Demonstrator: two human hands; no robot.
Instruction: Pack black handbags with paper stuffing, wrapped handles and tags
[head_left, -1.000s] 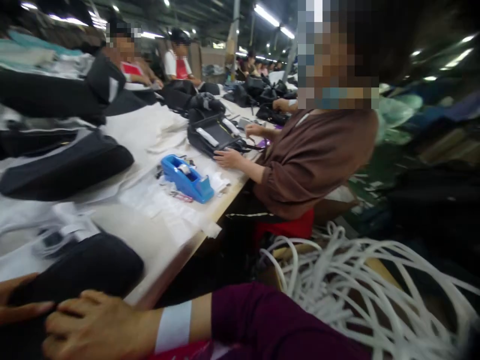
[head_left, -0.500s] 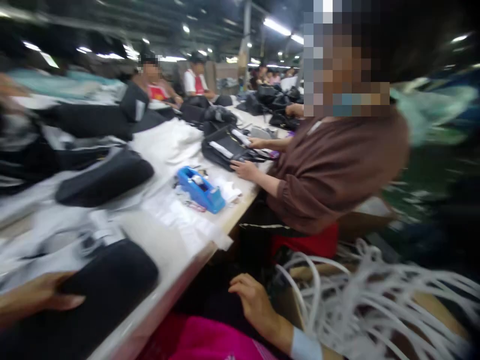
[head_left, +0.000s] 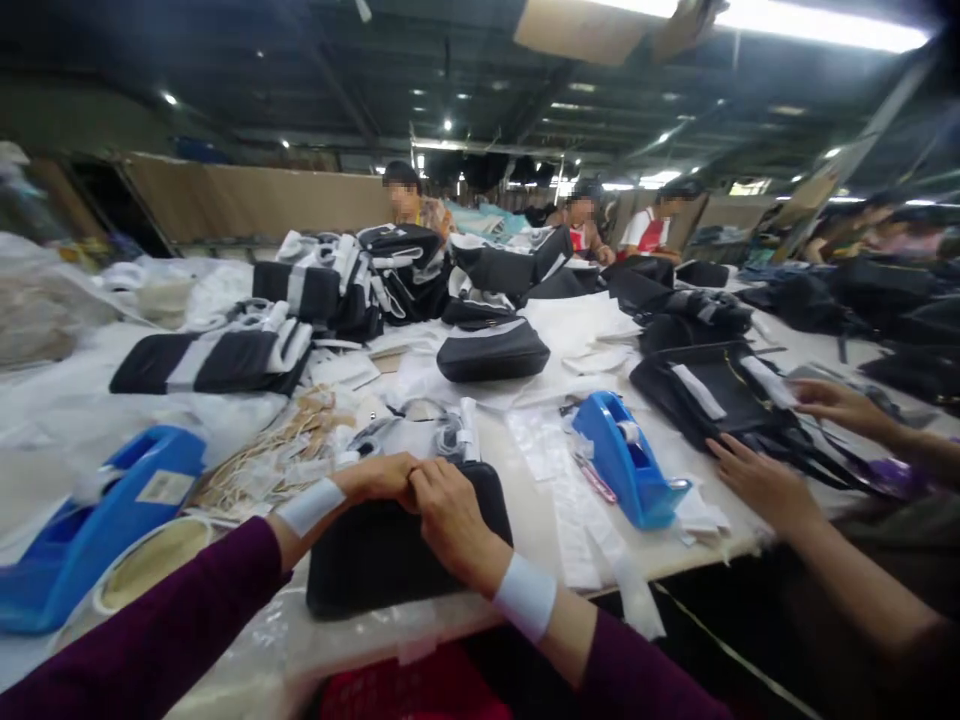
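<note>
A black bag [head_left: 405, 570] lies flat on the table in front of me, its rounded edge toward the right. Above its upper part my two hands meet. My left hand [head_left: 384, 480] comes in from the left with curled fingers, their tips partly hidden by the other hand. My right hand [head_left: 451, 515] has its fingers bent and pressed together against the left fingertips. Whatever sits between them is too small or covered to make out. Just behind the bag lie grey straps with a white wrapped piece [head_left: 466, 425].
Blue tape dispensers stand left [head_left: 161, 470] and right [head_left: 637, 480]. Beside the left one are a round tub [head_left: 154, 565] and a heap of tan strings [head_left: 281, 450]. A co-worker's hands [head_left: 772, 485] rest on another black bag [head_left: 690, 385]. Stacked black bags [head_left: 322, 290] fill the table's far side.
My view has swung left to the table. My right hand came up from beside the table's edge to meet my left hand over the black bag.
</note>
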